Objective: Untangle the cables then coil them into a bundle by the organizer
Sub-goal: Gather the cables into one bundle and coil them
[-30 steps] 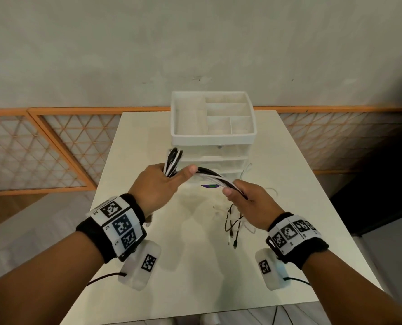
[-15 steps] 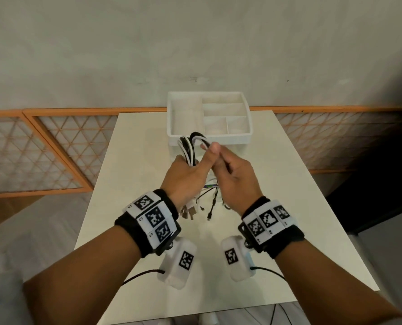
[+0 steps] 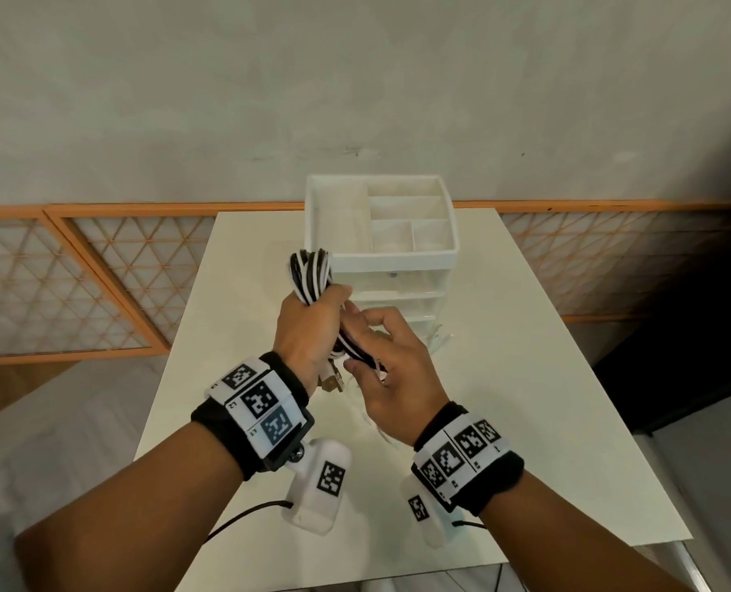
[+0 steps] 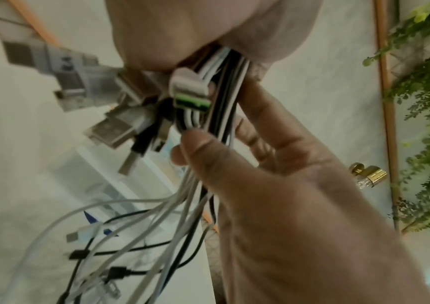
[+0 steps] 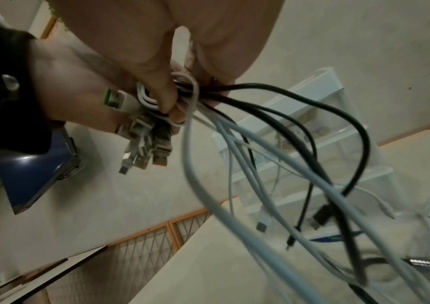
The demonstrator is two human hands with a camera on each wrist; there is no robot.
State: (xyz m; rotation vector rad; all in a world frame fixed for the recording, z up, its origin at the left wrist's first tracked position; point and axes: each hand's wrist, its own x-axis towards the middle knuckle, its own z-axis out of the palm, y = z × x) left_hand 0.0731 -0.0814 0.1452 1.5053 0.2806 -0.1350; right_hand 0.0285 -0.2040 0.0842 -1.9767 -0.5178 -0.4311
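A coil of black and white cables (image 3: pixel 311 273) stands up out of my left hand (image 3: pixel 325 309), whose fingers are curled round it in front of the white organizer (image 3: pixel 380 254). My right hand (image 3: pixel 355 350) sits just below and right of the left. Its thumb and fingers pinch the same strands (image 5: pixel 196 96) under the left fist. In the left wrist view several USB plugs (image 4: pixel 110 127) stick out below my palm, one with a green tip (image 4: pixel 190 96). The loose cable ends (image 5: pixel 273 164) hang from my right hand (image 5: pixel 172 98) toward the table.
The organizer has open top compartments and clear drawers, and stands at the far middle of the pale table (image 3: pixel 526 399). A thin white cable (image 3: pixel 438 335) lies at its base. A small blue item (image 5: pixel 336 238) lies on the table near the hanging ends. Orange lattice panels (image 3: pixel 99 284) flank the table.
A second ago my hands were apart with the cables stretched between them. They came together, and the right hand now sits under the left fist; the coil above it is thicker.
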